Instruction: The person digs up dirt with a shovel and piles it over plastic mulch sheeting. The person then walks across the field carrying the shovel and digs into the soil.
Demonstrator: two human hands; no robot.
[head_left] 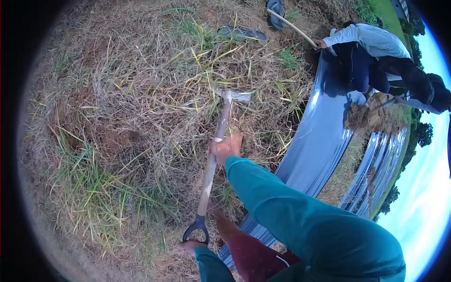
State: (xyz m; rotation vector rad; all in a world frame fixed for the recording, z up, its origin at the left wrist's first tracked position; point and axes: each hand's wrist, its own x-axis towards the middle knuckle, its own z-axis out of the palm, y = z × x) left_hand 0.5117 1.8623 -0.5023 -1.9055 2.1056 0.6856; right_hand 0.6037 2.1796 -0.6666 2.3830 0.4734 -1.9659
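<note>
My right hand (226,146) is wrapped round the wooden shaft of a shovel (206,185), about halfway along it. At the shaft's end, my left hand (192,246) is closed on the black D-shaped handle (197,230). The shovel's metal head (236,96) rests among dry and green grass; its lower edge is hidden, so I cannot tell how deep it sits. Teal sleeves (277,192) cover both my arms. Close beside the shaft are my bare lower leg (226,229) and maroon shorts (253,258).
Shiny plastic sheeting (305,145) covers a long strip beside the grass. Another person (371,51) in a pale top bends over it, one hand on a long wooden pole (293,27). Dark sandals (243,33) lie in the grass. Loose soil (371,115) sits on the sheeting.
</note>
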